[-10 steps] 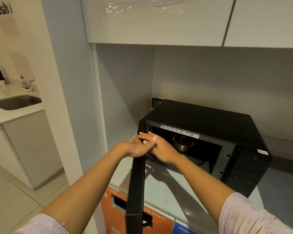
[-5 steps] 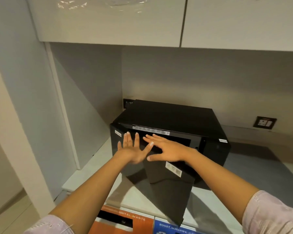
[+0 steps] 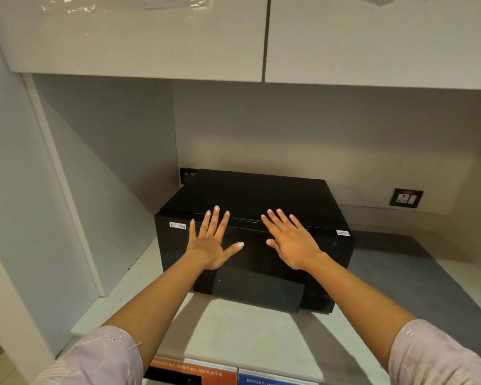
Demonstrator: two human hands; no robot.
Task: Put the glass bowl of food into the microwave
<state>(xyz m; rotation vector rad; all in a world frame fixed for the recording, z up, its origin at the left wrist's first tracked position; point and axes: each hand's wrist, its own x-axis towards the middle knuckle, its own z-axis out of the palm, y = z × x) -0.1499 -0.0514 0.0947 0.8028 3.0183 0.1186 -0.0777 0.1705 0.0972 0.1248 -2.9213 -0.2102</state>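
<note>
Here, left hand and right hand flat, grip open, empty, on boxy glossy black microwave door

A white label reading "Non-Veg" sits at the upper left corner of the microwave door. Below the counter's front edge, an orange panel shows "...TAL WASTE". The blue panel beside it shows "BOOST".
</note>
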